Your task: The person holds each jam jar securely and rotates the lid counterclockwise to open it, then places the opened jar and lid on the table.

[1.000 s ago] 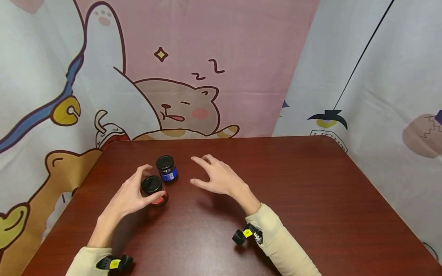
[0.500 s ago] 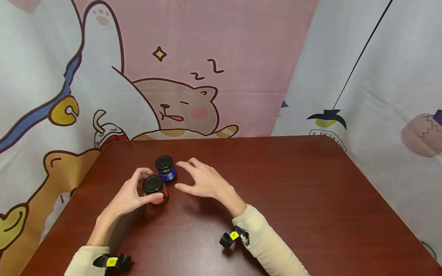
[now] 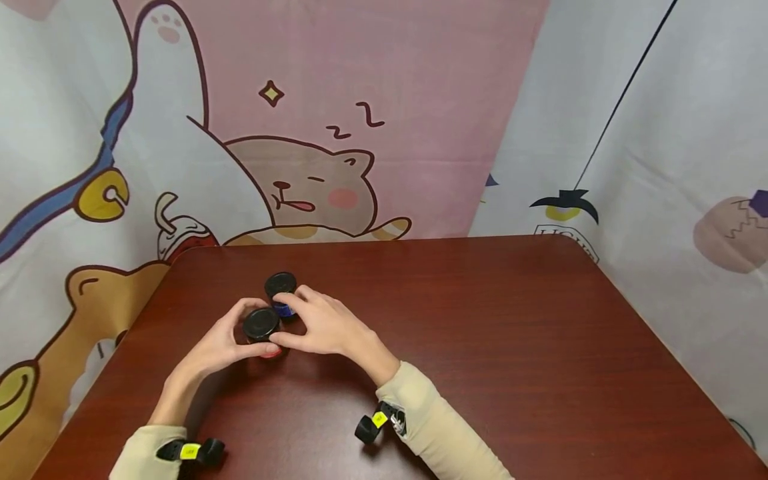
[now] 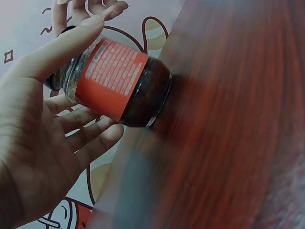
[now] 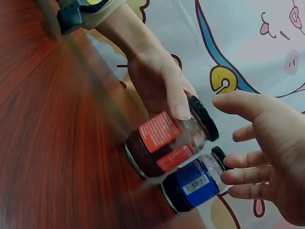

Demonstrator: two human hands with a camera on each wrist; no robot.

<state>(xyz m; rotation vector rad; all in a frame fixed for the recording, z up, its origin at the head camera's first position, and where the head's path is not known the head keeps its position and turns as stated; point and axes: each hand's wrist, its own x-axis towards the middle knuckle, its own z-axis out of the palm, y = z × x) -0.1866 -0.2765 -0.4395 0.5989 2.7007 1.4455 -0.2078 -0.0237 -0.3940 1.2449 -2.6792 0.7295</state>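
Note:
A glass jar (image 3: pixel 261 325) with a black lid and a red label (image 4: pixel 112 78) stands upright on the table, at left of centre. My left hand (image 3: pixel 216 345) holds it from the left, thumb along the front and fingers round the back. Just behind it is a second black-lidded jar (image 3: pixel 281 285) with a blue label (image 5: pixel 196 184), partly covered by my right hand in the head view. My right hand (image 3: pixel 327 325) reaches in from the right, thumb and fingers spread beside the red-labelled jar's lid (image 5: pixel 204 118). A gap shows between thumb and lid in the right wrist view.
The dark red-brown wooden table (image 3: pixel 510 347) extends to the right and front. A printed cartoon cloth (image 3: pixel 408 120) hangs behind it and along the sides. Each wrist carries a strapped black camera (image 3: pixel 369 428).
My right hand has moved left, from open table up to the two jars. The left hand stays round the red-labelled jar, its thumb further along the front. The view has shifted slightly.

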